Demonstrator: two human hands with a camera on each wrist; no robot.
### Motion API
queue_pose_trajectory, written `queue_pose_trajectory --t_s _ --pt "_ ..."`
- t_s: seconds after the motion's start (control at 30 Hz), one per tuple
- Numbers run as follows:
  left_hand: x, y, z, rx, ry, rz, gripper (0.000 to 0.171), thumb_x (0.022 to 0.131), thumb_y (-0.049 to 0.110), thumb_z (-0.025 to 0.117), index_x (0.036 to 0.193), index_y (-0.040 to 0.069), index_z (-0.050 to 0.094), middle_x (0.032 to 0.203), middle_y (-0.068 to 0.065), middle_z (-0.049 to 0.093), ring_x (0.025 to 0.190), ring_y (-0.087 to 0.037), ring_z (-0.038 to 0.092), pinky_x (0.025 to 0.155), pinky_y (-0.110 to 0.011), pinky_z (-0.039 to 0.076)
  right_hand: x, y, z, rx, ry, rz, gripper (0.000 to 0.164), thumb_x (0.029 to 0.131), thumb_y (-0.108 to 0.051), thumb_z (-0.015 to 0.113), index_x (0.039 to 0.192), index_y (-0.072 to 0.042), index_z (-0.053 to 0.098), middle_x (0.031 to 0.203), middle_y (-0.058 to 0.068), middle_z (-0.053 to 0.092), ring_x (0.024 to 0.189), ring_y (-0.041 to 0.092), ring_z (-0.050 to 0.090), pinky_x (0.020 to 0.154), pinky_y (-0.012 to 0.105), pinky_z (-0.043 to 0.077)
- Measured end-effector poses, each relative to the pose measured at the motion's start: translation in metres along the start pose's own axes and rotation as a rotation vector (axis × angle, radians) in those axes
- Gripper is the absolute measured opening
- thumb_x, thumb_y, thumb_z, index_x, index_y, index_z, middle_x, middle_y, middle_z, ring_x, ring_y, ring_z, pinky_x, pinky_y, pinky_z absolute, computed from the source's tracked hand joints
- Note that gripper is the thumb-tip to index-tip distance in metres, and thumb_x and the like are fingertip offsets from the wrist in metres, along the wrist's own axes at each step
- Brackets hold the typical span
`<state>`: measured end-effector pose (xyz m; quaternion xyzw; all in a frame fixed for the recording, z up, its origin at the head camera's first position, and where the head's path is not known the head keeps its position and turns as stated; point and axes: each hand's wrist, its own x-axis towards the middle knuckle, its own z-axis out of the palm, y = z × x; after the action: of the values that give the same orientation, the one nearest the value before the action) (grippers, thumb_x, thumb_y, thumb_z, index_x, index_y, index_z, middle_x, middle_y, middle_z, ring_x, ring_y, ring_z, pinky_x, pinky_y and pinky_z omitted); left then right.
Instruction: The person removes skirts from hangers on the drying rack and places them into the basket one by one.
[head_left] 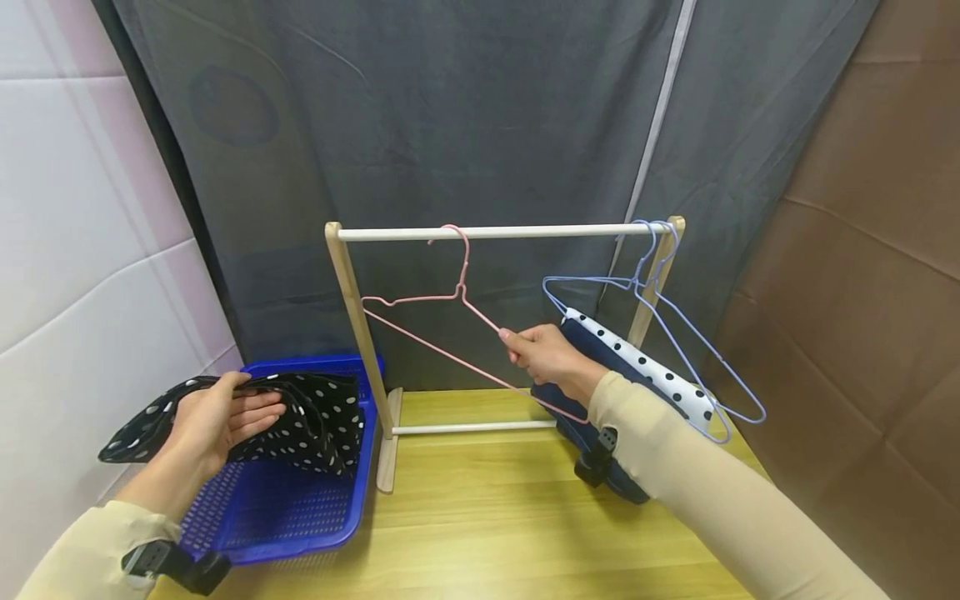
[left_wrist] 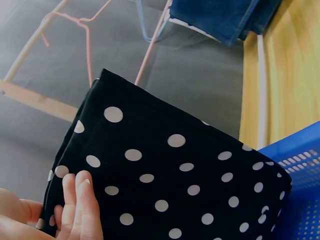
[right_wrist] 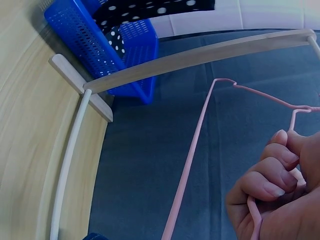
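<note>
My left hand (head_left: 217, 417) holds a folded black cloth garment with white dots (head_left: 307, 417) at its upper part, the fingers lying nearly straight against the fabric and the thumb at its edge. The garment hangs over the blue basket (head_left: 277, 550). In the left wrist view the fingers (left_wrist: 82, 205) lie across the dotted cloth (left_wrist: 160, 175). My right hand (head_left: 551, 358) grips the right shoulder of a pink hanger (head_left: 420, 298), whose hook sits on the rack's white rail (head_left: 540, 232). In the right wrist view its fingers (right_wrist: 270, 177) curl round the pink wire (right_wrist: 192, 150). No cloth is on this hanger.
At the rack's right end hang two blue hangers (head_left: 678, 321), carrying a white dotted cloth (head_left: 637, 354) and dark blue denim (head_left: 592, 350). The rack's wooden left post (head_left: 358, 333) stands beside the basket. A lower white bar (head_left: 472, 427) runs above the wooden table (head_left: 465, 517).
</note>
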<state>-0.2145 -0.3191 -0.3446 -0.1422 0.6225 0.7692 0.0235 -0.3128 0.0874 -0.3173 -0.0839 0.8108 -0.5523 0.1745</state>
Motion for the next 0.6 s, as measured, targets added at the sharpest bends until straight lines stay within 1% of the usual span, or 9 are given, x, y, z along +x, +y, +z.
queue_pose_trajectory --t_s 0.1,0.23,0.43,0.6 --pt "-0.002 -0.006 0.002 0.049 -0.004 -0.013 0.021 0.102 0.028 0.037 0.112 0.01 0.04 0.075 0.004 0.075 0.07 -0.013 0.074 0.069 -0.026 0.061 0.0 0.0 0.001 0.006 -0.001 0.001 0.046 0.099 -0.04 0.05 0.063 -0.012 0.052 0.047 -0.009 0.033 0.044 0.007 0.026 0.044 0.021 0.023" --pt "-0.004 -0.011 0.004 0.082 -0.005 -0.026 0.024 0.102 0.028 0.036 0.113 0.007 0.039 0.074 0.004 0.075 0.071 -0.011 0.074 0.07 -0.025 0.061 -0.001 0.0 0.001 0.009 0.0 0.004 0.046 0.1 -0.04 0.05 0.063 -0.012 0.052 0.047 -0.009 0.032 0.044 0.007 0.025 0.044 0.021 0.022" --pt "-0.007 -0.018 0.004 0.123 -0.009 -0.038 0.027 0.102 0.03 0.035 0.114 0.006 0.038 0.076 0.006 0.074 0.073 -0.01 0.074 0.072 -0.024 0.061 -0.002 -0.001 0.001 0.008 -0.002 0.006 0.046 0.1 -0.039 0.049 0.064 -0.011 0.052 0.047 -0.008 0.032 0.043 0.007 0.025 0.044 0.021 0.022" --pt "-0.008 -0.024 0.004 0.134 -0.015 -0.055 0.031 0.103 0.03 0.035 0.114 0.002 0.038 0.077 0.007 0.074 0.074 -0.009 0.074 0.072 -0.023 0.061 -0.003 -0.001 0.001 0.005 -0.005 0.001 0.046 0.1 -0.039 0.05 0.064 -0.011 0.052 0.047 -0.008 0.031 0.043 0.007 0.025 0.044 0.021 0.021"
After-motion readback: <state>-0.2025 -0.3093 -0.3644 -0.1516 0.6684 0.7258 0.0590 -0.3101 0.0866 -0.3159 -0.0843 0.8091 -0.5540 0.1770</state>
